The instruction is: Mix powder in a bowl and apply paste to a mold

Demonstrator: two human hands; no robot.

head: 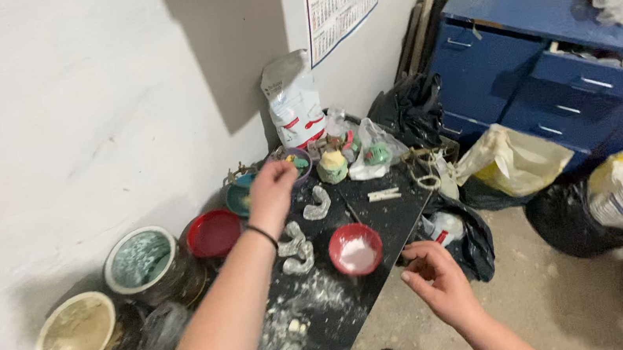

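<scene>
Two bare hands over a dark, powder-dusted worktop (pixel 380 218). Left hand (pixel 272 192) reaches toward the far edge, fingers bunched narrow above a small bowl of green material (pixel 295 161); whether it grips anything, cannot tell. Right hand (pixel 437 278) hovers off the right edge, loosely curled, empty, near a red bowl of white powder (pixel 355 249).

The table (pixel 380 218) is black, with white powder spots on it. On it stands a red bowl (pixel 355 249) with white powder inside. Left of the table there is a red lid (pixel 213 233), a tub (pixel 141 259) with pale green content, and a tub (pixel 75 335) with beige content. Right of the table stands a blue cabinet (pixel 552 66). Behind the table is a white bag (pixel 293 102) with red stripes. The left hand (pixel 272 190) has a black band (pixel 262 235) at the wrist.
</scene>
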